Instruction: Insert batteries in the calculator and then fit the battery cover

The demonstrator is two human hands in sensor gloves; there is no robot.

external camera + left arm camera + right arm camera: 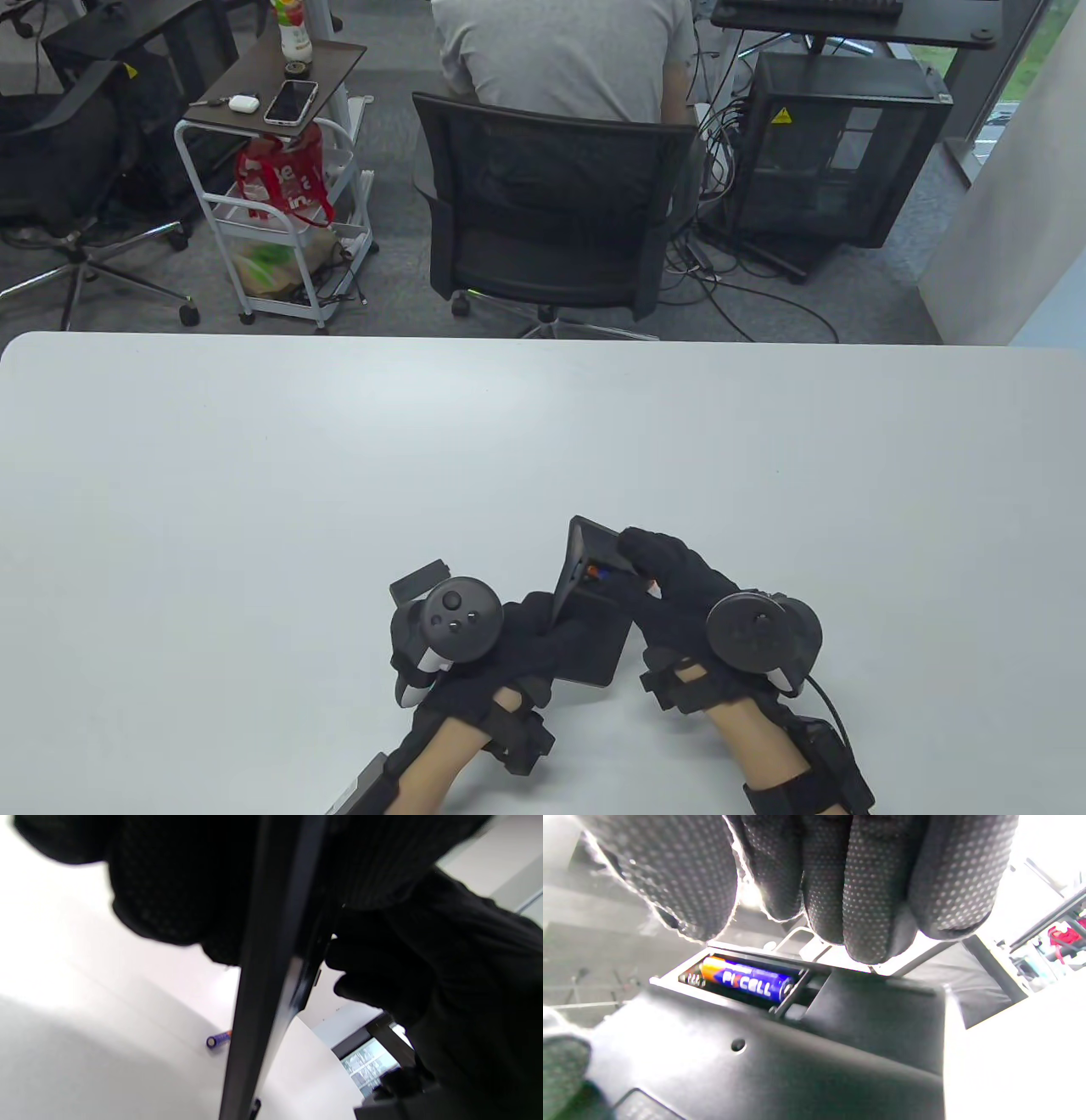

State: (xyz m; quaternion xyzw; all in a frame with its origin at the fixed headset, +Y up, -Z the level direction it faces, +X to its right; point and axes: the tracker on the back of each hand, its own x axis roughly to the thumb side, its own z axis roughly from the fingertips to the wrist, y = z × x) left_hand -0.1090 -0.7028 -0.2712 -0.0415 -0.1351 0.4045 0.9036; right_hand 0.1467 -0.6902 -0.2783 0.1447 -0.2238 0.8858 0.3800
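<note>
A black calculator (pixel 594 628) is held back side up, tilted, between both hands just above the table. My left hand (pixel 543 624) grips its left edge; in the left wrist view the calculator (pixel 263 984) shows edge-on as a dark bar. My right hand (pixel 645 564) holds its far right end, with the fingers (pixel 865 899) curled over the rim of the open battery compartment. One blue and orange battery (pixel 746 984) lies in the left slot, also seen in the table view (pixel 596 573). The slot beside it (pixel 814 993) looks empty. A second battery (pixel 218 1039) lies loose on the table. I cannot pick out the battery cover.
The white table (pixel 339 475) runs wide to the left, right and far side of the hands. Beyond its far edge a person sits in a black office chair (pixel 551 212), with a white cart (pixel 271 170) to the left.
</note>
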